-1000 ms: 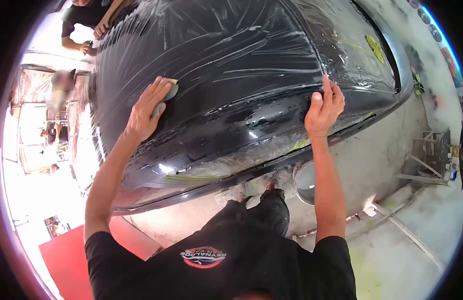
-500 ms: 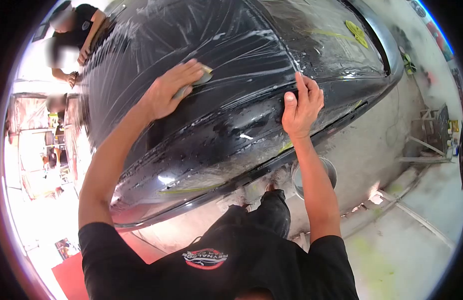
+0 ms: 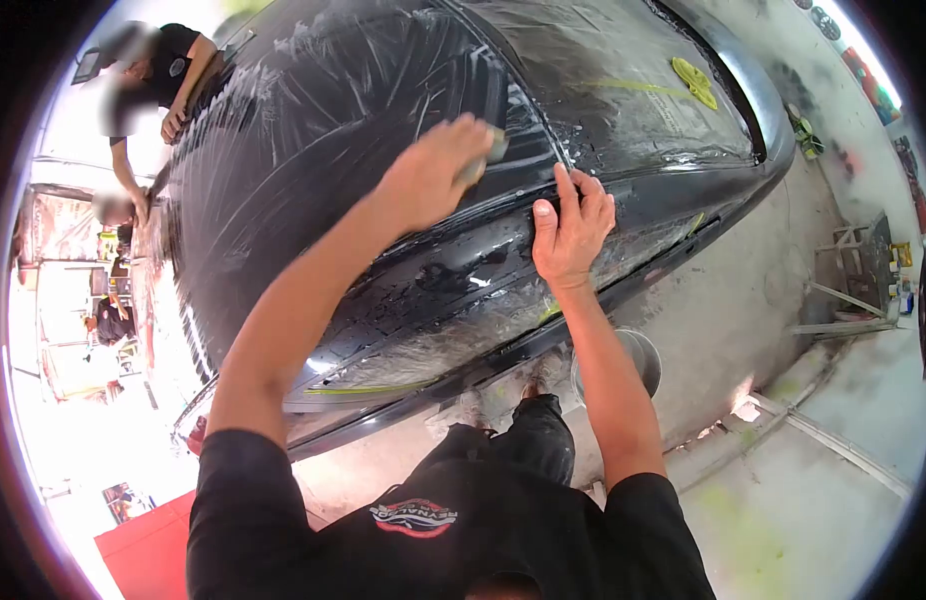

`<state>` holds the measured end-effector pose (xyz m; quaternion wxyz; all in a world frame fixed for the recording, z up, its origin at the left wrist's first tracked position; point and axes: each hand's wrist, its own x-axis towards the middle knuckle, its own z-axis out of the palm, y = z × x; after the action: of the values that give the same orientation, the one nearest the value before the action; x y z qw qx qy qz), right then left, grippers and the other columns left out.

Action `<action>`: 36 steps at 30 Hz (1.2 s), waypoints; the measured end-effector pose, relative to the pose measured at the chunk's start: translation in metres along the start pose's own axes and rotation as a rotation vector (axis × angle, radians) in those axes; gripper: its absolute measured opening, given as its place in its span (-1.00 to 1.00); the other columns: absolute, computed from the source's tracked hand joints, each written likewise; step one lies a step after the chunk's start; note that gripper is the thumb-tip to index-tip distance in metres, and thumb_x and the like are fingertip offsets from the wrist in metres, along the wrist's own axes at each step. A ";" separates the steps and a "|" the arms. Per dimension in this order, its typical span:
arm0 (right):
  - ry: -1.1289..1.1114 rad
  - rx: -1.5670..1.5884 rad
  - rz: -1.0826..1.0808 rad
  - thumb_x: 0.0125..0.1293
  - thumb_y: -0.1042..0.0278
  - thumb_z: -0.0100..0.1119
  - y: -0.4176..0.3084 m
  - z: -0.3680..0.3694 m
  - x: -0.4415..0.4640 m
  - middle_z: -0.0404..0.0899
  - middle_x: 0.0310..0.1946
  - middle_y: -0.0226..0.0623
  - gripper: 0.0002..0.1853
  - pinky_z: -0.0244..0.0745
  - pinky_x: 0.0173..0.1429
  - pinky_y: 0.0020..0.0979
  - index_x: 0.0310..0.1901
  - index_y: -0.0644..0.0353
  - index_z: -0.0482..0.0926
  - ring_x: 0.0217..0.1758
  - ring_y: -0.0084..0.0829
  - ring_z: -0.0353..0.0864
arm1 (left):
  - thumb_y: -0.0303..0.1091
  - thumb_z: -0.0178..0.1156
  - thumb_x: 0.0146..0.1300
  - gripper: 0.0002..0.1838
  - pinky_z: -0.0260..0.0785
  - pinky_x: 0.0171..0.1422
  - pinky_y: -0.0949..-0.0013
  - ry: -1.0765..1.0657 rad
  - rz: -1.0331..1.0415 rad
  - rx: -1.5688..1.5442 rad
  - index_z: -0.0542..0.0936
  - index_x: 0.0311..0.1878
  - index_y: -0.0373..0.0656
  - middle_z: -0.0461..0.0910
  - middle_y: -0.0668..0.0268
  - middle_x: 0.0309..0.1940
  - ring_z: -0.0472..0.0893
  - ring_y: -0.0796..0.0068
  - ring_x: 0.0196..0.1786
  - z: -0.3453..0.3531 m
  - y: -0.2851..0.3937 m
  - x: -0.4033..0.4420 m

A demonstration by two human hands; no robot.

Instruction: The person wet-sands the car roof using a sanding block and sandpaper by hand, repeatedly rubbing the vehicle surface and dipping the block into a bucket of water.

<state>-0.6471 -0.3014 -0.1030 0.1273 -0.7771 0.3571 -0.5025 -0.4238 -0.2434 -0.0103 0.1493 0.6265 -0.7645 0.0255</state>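
Observation:
My left hand (image 3: pixel 433 175) is closed over a small grey sanding pad (image 3: pixel 498 146) with a yellowish edge, pressed to the wet black car roof (image 3: pixel 313 180). Motion blurs this hand, and most of the pad is hidden under it. White streaks of residue and water run across the roof. My right hand (image 3: pixel 575 232) rests on the roof's edge near the rear window, fingers and thumb apart, holding nothing. Clear plastic film (image 3: pixel 643 110) with yellow-green tape covers the rear window, and film also covers the side windows.
A crumpled yellow-green cloth or tape bundle (image 3: pixel 694 82) lies on the rear window film. Below my right arm a bucket (image 3: pixel 638 365) stands on the floor. Another person (image 3: pixel 173 70) leans on the car's far side. A metal stand (image 3: pixel 853 280) is at the right.
My left hand has slid the pad rightward along the roof toward the rear window. My right hand stays on the roof edge, and the whole view has shifted slightly.

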 end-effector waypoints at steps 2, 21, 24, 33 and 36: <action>-0.014 -0.006 0.032 0.59 -0.16 -0.09 -0.003 -0.001 -0.001 0.51 0.19 -0.17 -0.42 0.18 0.40 0.18 0.31 0.13 0.58 0.30 -0.01 0.44 | -0.39 0.22 0.46 -0.53 0.14 0.71 0.02 -0.042 -0.005 -0.042 0.53 0.41 -0.07 0.50 0.23 0.46 0.36 0.16 0.59 -0.016 0.010 -0.015; -0.118 0.271 0.024 0.24 0.37 0.27 -0.002 -0.040 0.014 0.26 0.53 -0.01 -0.09 0.01 0.60 0.21 0.61 0.26 0.10 0.50 0.19 0.26 | -0.40 0.27 0.25 -0.48 0.38 0.55 0.10 -0.126 0.067 0.002 0.57 0.32 -0.20 0.54 0.03 0.38 0.47 0.01 0.49 -0.006 0.088 0.029; -0.332 0.332 -0.036 0.14 0.45 0.27 -0.003 -0.092 0.026 0.38 0.49 -0.06 -0.12 0.19 0.59 0.03 0.57 0.26 0.24 0.54 0.13 0.30 | -0.31 0.37 0.08 -0.34 0.46 0.49 0.12 -0.042 0.175 -0.129 0.55 0.31 -0.27 0.55 -0.02 0.35 0.50 0.01 0.46 0.004 0.129 0.023; -0.385 0.431 0.921 0.52 0.46 0.15 0.117 -0.157 -0.141 0.66 0.24 -0.10 -0.59 0.48 0.40 -0.23 0.34 0.39 0.55 0.25 -0.23 0.65 | 0.17 0.34 0.26 -0.23 0.30 0.51 -0.04 0.015 -0.163 -0.096 0.49 0.27 -0.32 0.48 -0.11 0.31 0.45 -0.15 0.41 -0.022 0.076 0.006; -0.229 0.617 1.293 0.53 0.43 0.17 0.166 -0.164 -0.238 0.63 0.27 -0.10 -0.58 0.49 0.40 -0.21 0.34 0.43 0.53 0.26 -0.23 0.64 | 0.07 0.27 0.33 -0.37 0.31 0.45 -0.05 0.033 -0.188 0.156 0.53 0.21 -0.30 0.54 -0.07 0.25 0.47 -0.12 0.35 -0.030 0.024 -0.005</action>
<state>-0.9180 -0.2312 -0.2837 0.6491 -0.3869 0.5714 -0.3201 -0.4406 -0.2265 0.0208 0.1143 0.7046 -0.6956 0.0811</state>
